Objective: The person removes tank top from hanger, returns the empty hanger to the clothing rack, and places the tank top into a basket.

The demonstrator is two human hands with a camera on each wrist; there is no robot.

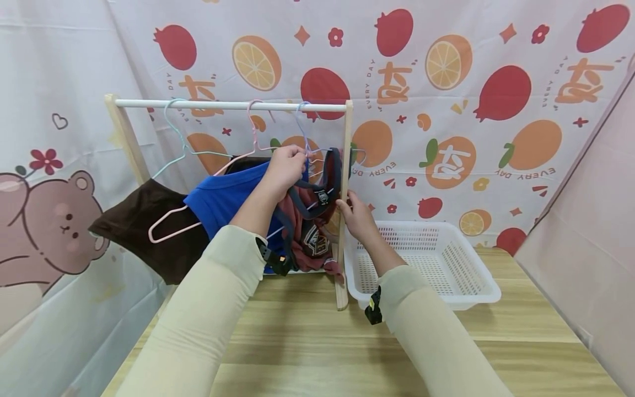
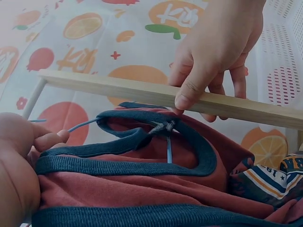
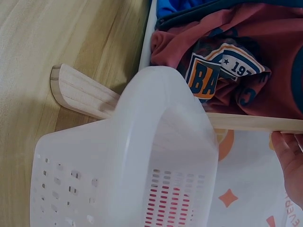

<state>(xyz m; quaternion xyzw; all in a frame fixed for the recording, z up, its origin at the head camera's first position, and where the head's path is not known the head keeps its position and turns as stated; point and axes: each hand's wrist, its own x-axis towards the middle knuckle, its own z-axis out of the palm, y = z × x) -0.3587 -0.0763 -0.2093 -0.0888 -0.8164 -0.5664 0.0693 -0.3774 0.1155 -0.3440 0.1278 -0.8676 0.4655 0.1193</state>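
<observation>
My left hand (image 1: 285, 171) pinches the blue-purple hanger (image 1: 302, 129) just below its hook, which hangs over the rack's white bar. On this hanger is a dark red shirt (image 2: 142, 189) with navy trim, its neckline bunched and a printed badge on its front. My right hand (image 1: 358, 218) holds the rack's right wooden post (image 1: 343, 242), thumb in front and fingers behind, close to the shirt's collar. Left of the shirt, a blue top (image 1: 223, 190) hangs with a pink hanger (image 1: 254, 127), and a dark brown garment (image 1: 154, 226) with a mint hanger (image 1: 176, 129).
A white perforated basket (image 1: 476, 275) stands on the wooden table (image 1: 297, 347), right of the rack and near its post. Behind the rack hangs a fruit-patterned curtain (image 1: 307, 49). The rack's foot (image 3: 85, 92) rests beside the basket.
</observation>
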